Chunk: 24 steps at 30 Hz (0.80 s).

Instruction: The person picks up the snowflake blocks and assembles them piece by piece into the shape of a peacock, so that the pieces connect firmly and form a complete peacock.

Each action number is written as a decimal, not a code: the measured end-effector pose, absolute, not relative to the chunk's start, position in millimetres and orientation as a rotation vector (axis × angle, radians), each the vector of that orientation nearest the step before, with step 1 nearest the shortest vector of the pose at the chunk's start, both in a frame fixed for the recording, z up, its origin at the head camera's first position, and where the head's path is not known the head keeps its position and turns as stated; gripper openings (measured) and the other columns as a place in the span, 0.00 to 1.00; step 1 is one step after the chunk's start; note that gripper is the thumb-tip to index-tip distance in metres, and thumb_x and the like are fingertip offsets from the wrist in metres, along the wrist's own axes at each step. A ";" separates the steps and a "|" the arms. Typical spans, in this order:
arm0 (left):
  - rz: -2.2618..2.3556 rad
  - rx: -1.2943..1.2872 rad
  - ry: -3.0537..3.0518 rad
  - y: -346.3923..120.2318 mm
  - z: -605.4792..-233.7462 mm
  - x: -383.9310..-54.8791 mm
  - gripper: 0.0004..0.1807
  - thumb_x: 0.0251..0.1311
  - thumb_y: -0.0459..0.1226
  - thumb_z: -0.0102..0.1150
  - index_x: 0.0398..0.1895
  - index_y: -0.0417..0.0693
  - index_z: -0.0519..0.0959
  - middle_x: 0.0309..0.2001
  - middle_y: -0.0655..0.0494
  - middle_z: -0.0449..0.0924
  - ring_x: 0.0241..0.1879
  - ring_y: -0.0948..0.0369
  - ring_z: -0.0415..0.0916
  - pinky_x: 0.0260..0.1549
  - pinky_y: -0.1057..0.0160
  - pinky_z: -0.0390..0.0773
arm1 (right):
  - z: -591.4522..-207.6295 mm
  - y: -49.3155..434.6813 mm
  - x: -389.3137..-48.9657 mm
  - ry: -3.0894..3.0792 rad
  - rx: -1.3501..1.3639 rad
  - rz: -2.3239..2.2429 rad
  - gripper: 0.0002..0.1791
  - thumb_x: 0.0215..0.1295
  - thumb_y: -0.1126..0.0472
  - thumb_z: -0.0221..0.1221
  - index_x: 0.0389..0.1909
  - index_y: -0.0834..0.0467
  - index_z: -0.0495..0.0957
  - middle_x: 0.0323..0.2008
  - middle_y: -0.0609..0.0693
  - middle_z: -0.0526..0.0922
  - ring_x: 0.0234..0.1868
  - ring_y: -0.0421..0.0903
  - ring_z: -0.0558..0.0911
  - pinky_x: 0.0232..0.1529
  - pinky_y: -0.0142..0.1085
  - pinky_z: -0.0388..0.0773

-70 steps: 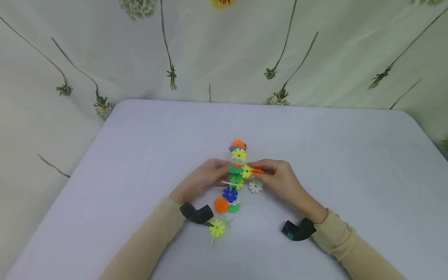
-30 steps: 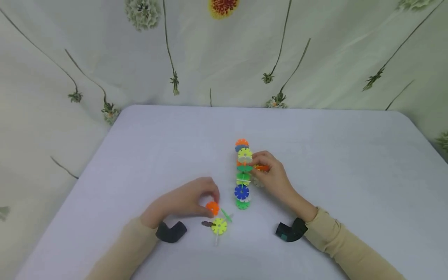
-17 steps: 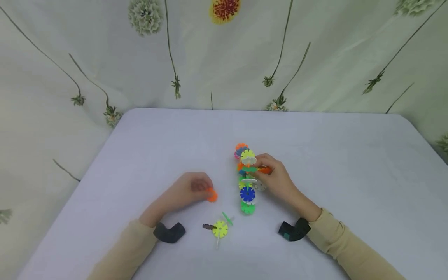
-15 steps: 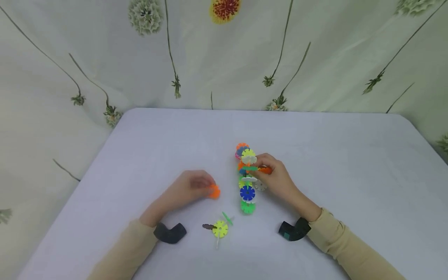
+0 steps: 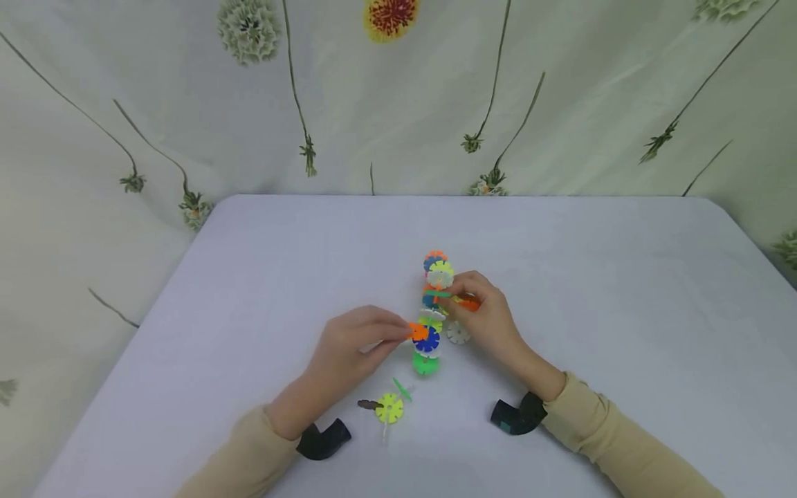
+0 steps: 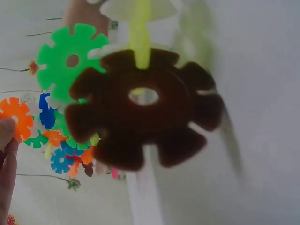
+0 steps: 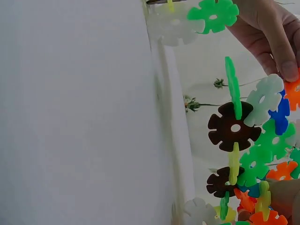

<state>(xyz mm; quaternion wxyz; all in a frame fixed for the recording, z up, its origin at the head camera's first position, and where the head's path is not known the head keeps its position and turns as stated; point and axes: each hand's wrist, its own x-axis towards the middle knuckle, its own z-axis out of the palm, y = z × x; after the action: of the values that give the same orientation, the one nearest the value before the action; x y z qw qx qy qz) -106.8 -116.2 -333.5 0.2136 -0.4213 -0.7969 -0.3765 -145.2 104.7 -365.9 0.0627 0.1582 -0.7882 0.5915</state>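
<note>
Between the thumb and fingertips of my left hand (image 5: 358,346) is an orange notched plastic disc (image 5: 418,332). The head view has it overlapping the blue disc (image 5: 429,340) on a tall build of interlocking discs; whether they are joined, I cannot tell. My right hand (image 5: 492,318) pinches this build at its upper right side, near a green disc (image 5: 438,294). A green disc (image 5: 426,364) forms its near end. The right wrist view shows brown, green and yellow discs slotted edge to edge, with the orange disc (image 7: 293,96) held beside them.
A smaller cluster with a yellow disc (image 5: 389,409), a brown disc (image 5: 370,404) and a green one (image 5: 401,389) sits nearer the body. That brown disc (image 6: 183,112) looms large in the left wrist view. Behind the white table (image 5: 591,277) hangs a flower-printed cloth (image 5: 423,90).
My left hand left the build, picked the orange disc up beside the small cluster, and carried it right to the blue disc. My right hand kept hold; the build tilted slightly.
</note>
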 end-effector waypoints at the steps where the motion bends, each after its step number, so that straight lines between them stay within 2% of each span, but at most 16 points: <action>1: -0.996 -1.191 -2.202 -116.1 -334.1 -107.0 0.15 0.36 0.22 0.73 0.32 0.39 0.84 0.34 0.53 0.82 0.37 0.60 0.80 0.39 0.68 0.77 | -365.5 103.7 -143.9 -2.376 0.483 1.775 0.02 0.57 0.71 0.63 0.30 0.64 0.78 0.39 0.53 0.75 0.44 0.48 0.76 0.48 0.37 0.75; 5: -0.878 -1.265 -2.148 -116.7 -336.7 -106.3 0.15 0.37 0.24 0.73 0.33 0.38 0.84 0.33 0.52 0.82 0.35 0.59 0.80 0.37 0.68 0.78 | -365.6 101.1 -137.7 -2.378 0.492 1.738 0.03 0.56 0.73 0.63 0.29 0.63 0.79 0.39 0.52 0.75 0.44 0.48 0.76 0.49 0.38 0.75; 9: -0.870 -1.285 -2.103 -116.8 -338.5 -105.6 0.11 0.43 0.26 0.71 0.34 0.38 0.85 0.33 0.53 0.82 0.34 0.60 0.80 0.36 0.69 0.78 | -365.8 99.7 -133.6 -2.391 0.490 1.721 0.04 0.56 0.73 0.63 0.29 0.62 0.79 0.40 0.52 0.75 0.45 0.48 0.75 0.49 0.39 0.75; 17: -1.192 -1.159 -2.192 -115.1 -346.4 -108.4 0.16 0.37 0.21 0.71 0.33 0.38 0.84 0.34 0.53 0.83 0.37 0.60 0.81 0.39 0.68 0.77 | -363.6 96.6 -135.7 -2.386 0.476 1.698 0.03 0.56 0.72 0.63 0.29 0.62 0.79 0.39 0.51 0.76 0.44 0.47 0.76 0.49 0.39 0.75; 24: -1.210 -1.189 -2.230 -117.4 -350.4 -108.7 0.15 0.40 0.20 0.70 0.34 0.38 0.84 0.36 0.53 0.83 0.39 0.61 0.81 0.40 0.68 0.77 | -363.2 94.5 -134.5 -2.403 0.480 1.675 0.04 0.56 0.73 0.63 0.28 0.62 0.79 0.40 0.51 0.76 0.44 0.48 0.76 0.49 0.39 0.75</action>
<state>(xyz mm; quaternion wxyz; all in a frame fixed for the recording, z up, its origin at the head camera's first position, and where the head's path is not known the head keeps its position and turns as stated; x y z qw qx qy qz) -108.7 -117.4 -350.4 0.1690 -0.4181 -0.7845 -0.4257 -134.5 94.5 -363.2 0.0865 0.1612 -0.8066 0.5620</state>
